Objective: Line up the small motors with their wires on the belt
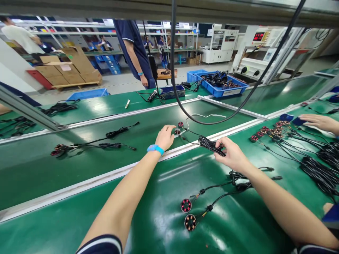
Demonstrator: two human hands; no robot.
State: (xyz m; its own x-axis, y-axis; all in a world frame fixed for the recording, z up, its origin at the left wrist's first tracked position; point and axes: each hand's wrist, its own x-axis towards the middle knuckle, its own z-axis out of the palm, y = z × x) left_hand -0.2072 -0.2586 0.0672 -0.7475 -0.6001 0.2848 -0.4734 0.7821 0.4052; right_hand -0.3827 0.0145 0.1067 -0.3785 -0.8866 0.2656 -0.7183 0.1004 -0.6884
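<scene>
Beyond the white rail [42, 200], on the green conveyor belt [23, 176], lie wired motor stators [59, 150] with black cables [116, 132] stretched toward the right. The left hand [165, 137], wearing a blue wristband [155, 149], reaches just over the rail, half open with fingers loosely bent; whether its fingertips touch the small red-and-black stator pair [180, 124] just beside them, I cannot tell. That pair sits on the rail's far side. On the rail's near side, two ring-shaped stators [190, 223] lie on the green bench [153, 229]. From the stator pair, leads run across the rail to a bundled black cable [208, 144], pinched between the right hand's [230, 154] thumb and fingers. Farther right, on the rail's near side, are clustered stators [281, 129], a co-worker's hand [319, 122] and coiled black cables [319, 174].
</scene>
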